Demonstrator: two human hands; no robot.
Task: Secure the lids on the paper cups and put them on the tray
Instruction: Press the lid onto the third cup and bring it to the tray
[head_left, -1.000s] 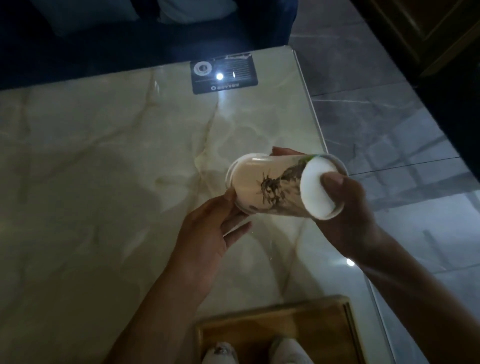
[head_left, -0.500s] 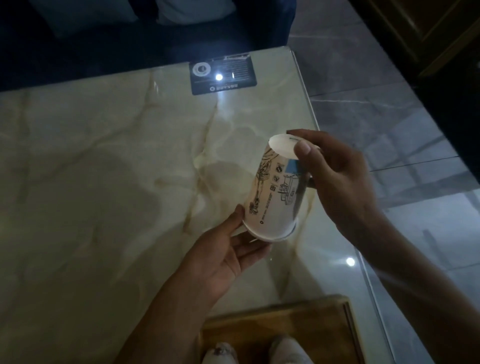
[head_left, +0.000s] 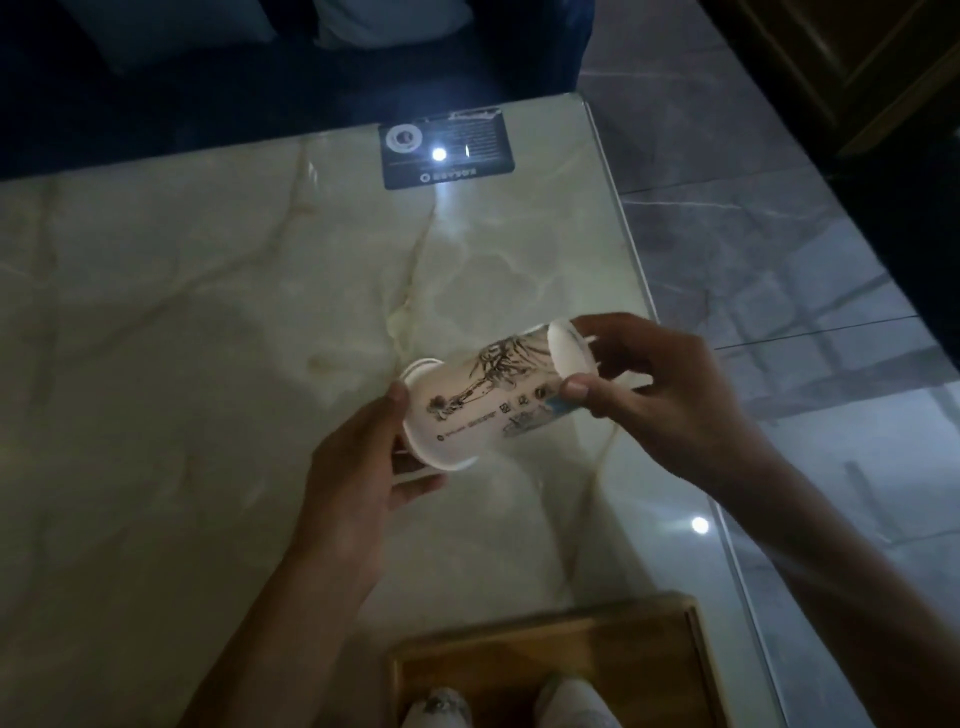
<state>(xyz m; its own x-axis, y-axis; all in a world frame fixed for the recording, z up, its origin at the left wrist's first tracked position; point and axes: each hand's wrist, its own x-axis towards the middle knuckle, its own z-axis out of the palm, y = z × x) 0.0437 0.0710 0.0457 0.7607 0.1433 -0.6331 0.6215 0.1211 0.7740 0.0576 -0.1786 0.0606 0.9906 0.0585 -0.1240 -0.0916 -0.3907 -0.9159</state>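
While both hands grip the cup (head_left: 493, 400) sideways above the tabletop (head_left: 208, 364), left fingers (head_left: 395, 410) at the lidded rim, right fingers (head_left: 576, 387) at the base, better press the rim all round, then turn it upright for the tray (head_left: 649, 639).

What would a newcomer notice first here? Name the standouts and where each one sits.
First, the printed paper cup held on its side above the marble table, lidded end in the left hand, base in the right hand. Next, the bright light glare on the dark card at the table's far edge. Then the wooden tray at the near edge, with two cups partly visible.
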